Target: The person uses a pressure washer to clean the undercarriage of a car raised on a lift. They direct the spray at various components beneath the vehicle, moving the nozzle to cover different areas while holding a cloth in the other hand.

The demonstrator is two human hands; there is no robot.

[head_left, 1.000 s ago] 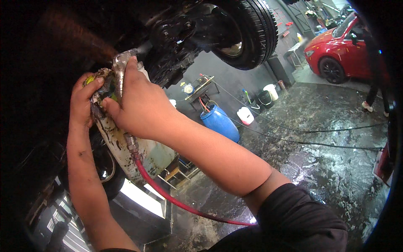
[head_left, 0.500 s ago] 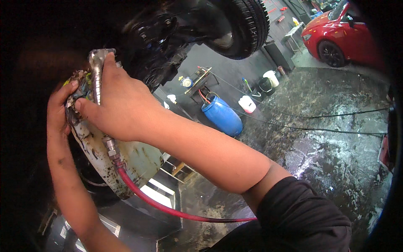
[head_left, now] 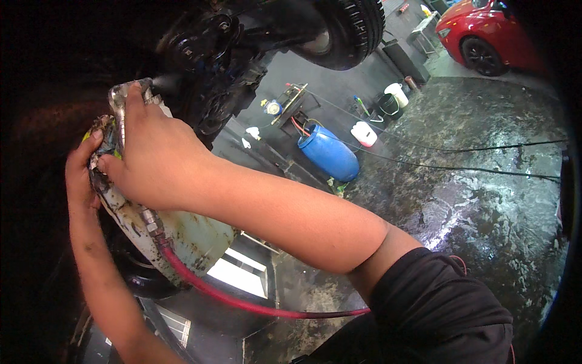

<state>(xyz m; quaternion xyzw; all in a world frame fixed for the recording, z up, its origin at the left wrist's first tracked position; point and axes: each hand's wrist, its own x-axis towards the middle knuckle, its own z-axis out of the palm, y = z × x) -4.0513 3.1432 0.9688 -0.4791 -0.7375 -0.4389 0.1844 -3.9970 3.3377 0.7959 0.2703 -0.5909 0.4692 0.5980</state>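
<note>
My right hand (head_left: 162,159) is closed round a silver spray gun (head_left: 117,100), its index finger lying along the top. A pale mist leaves the nozzle toward the dark, wet-looking underside of a raised car (head_left: 212,67). From the gun's lower end a metal coupling (head_left: 151,222) joins a red hose (head_left: 209,292), which curves off to the right. Below the gun hangs a stained whitish plastic container (head_left: 197,238), its top wrapped in dirty material. My left hand (head_left: 82,167) grips that top, thumb on the near side; its other fingers are partly hidden.
Overhead, a car tyre (head_left: 357,33) hangs at the top. A blue barrel (head_left: 328,153), a white jug (head_left: 364,133), a black bucket (head_left: 388,107) and a white bucket (head_left: 397,95) stand beyond. Dark cables (head_left: 454,150) cross the wet floor. A red car (head_left: 491,36) is parked far right.
Both hands, with the spray gun and container, have shifted slightly left, and the gun sits a little lower. Mist now shows at the nozzle. The background has shifted as the view turned slightly.
</note>
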